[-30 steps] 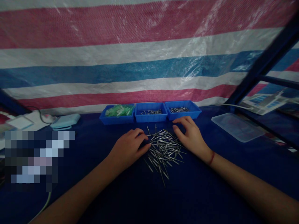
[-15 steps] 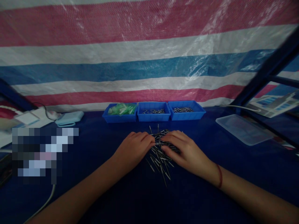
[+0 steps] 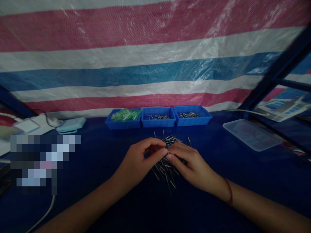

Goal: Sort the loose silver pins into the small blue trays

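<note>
Pins (image 3: 167, 169), metal, heaped on blue tabletop (image 3: 145, 210) below left hand (image 3: 143, 157) and right hand (image 3: 191, 161). Note left thumb close to fingertips, right fingers almost pinched; cannot make out any pin firmly held. Judge light, stiff, slick; likely best taken by fingertip pinch mid-shank.

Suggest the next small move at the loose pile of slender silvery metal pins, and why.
Probably part the bare left hand and bare right hand slightly: their fingertips sit close together over the pile of pins, obscuring whatever may be between them.
</note>
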